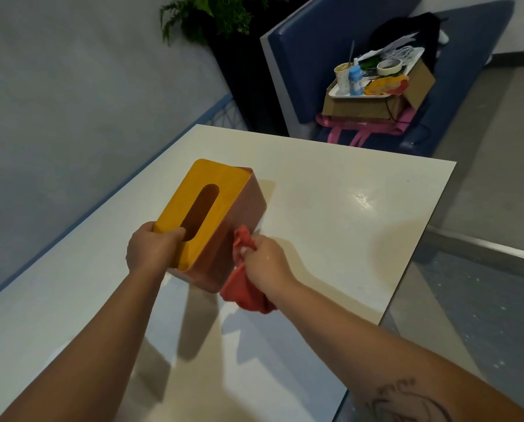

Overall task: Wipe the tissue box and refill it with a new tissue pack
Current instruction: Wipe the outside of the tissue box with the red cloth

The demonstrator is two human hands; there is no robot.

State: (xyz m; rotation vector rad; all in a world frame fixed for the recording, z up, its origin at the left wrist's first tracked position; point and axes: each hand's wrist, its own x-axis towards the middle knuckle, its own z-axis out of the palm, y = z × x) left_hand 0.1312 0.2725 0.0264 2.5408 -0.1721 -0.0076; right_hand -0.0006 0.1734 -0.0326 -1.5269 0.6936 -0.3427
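Note:
The tissue box (237,208) has a brownish-red body and a yellow lid with a long oval slot. It is tilted above the white table (345,208), its slot facing up and left. My left hand (151,248) grips its near end, with the thumb hooked into the slot. My right hand (266,260) is closed on a bunched red cloth (245,290), which is pressed against the box's right side wall. No tissue shows through the slot, and no tissue pack is in view.
Beyond the table's far edge stands a blue padded seat (315,41) carrying a cardboard box (370,105) topped with a tray of cups, tape and a bottle. A dark planter with a fern (212,13) stands at the back left. A grey wall runs along the left.

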